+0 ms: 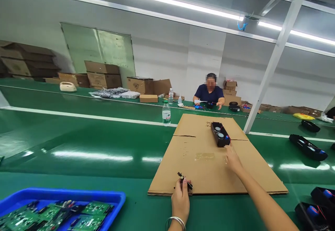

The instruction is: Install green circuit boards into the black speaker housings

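A flat cardboard sheet [204,175] lies on the green bench. At its near edge my left hand [180,197] holds a small dark part [186,181] between thumb and fingers. My right hand [232,159] reaches over the sheet, its fingertips at the near end of a black housing [220,134]. Two round grey speakers, a blue piece and thin red wires show inside that housing. Whether the right fingers grip the housing or a wire is too small to tell.
A blue tray [119,203] of green circuit boards [86,222] sits at the lower left. A water bottle [166,114] stands beyond the sheet. More black housings [308,148] lie at the right, near a white post [277,56]. A person [209,93] works across the bench.
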`<state>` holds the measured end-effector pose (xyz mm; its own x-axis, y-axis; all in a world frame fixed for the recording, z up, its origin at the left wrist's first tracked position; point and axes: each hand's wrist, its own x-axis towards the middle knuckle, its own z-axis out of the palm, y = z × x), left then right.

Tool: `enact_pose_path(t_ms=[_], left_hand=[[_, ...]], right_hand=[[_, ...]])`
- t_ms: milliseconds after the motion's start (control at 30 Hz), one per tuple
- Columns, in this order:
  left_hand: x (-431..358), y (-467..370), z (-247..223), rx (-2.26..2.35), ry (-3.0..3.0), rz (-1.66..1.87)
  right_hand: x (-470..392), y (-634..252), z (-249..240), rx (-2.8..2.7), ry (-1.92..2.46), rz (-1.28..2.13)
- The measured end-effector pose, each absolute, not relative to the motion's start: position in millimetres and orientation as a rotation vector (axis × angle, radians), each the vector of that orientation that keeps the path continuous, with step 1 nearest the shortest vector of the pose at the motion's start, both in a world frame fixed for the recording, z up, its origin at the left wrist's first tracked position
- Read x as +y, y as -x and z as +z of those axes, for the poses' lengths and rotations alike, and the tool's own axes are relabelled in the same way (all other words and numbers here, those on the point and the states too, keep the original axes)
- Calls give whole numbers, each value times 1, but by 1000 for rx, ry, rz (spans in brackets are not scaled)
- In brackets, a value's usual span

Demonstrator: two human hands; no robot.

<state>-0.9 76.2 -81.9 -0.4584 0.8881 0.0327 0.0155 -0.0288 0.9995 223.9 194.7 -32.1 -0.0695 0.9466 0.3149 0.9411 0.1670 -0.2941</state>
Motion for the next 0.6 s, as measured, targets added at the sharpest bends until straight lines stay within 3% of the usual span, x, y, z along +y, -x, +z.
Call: enact_pose_path(t_ms=[300, 467, 600], left_hand=[[83, 1, -89, 1443, -803, 1665], [86, 1, -93, 1306, -554, 1753], [86, 2, -85, 1180, -391, 1796]], right_hand=[[184, -144, -13, -2134, 1933, 2], [127, -159, 14, -2298, 1623, 130], [118, -195, 30, -2346, 1336, 10]])
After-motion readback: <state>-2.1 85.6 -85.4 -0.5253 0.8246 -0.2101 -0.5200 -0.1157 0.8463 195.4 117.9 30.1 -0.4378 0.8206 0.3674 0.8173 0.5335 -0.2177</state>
